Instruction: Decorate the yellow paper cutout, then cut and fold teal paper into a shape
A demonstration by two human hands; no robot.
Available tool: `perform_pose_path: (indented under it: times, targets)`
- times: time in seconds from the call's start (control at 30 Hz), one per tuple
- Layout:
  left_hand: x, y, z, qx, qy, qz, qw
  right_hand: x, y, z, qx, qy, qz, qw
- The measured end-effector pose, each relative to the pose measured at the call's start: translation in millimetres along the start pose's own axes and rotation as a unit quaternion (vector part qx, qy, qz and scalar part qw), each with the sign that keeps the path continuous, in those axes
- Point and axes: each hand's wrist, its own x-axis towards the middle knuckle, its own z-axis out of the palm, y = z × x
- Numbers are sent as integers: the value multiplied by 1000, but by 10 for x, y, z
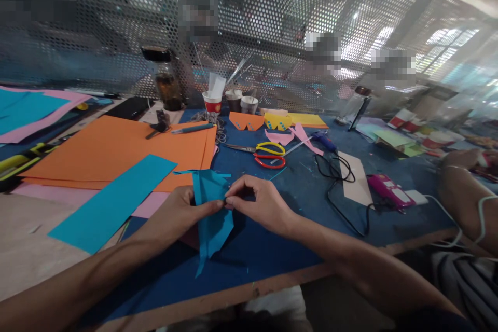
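Note:
A folded blue paper piece (216,231) stands over the blue mat near the table's front edge, a narrow strip hanging from its lower end. My left hand (182,212) grips it from the left, thumb across its front. From the right, my right hand (262,202) pinches at the paper's edge beside my left thumb; what is between those fingertips is too small to make out. Scissors with yellow and red handles (270,154) lie just behind my hands. A flat blue paper strip (112,205) rests on orange sheets (116,148) to the left.
Paper cups (212,104) and a dark-lidded jar (168,85) stand along the mesh screen. Cut orange shapes (246,121) and yellow shapes (277,122) lie before them. A glue gun (324,141), its black cord and a pink device (390,191) are right. Another person's arm (467,202) rests far right.

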Motion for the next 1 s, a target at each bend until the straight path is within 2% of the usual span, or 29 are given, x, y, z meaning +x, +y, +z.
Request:
perform_pose_path:
  times: [0.13, 0.27, 0.7, 1.0]
  targets:
    - [-13, 18, 8, -24, -4, -15, 1000, 3, 5, 16, 9, 4, 5, 1000]
    - [-21, 45, 8, -34, -3, -3, 999, 0, 4, 25, 7, 7, 11, 1000]
    - [-34, 33, 7, 5, 3, 29, 1000, 1, -29, 22, 24, 10, 21, 999]
    - [-49, 49, 24, -4, 9, 12, 1000, -1, -30, 30, 32, 2, 26, 999]
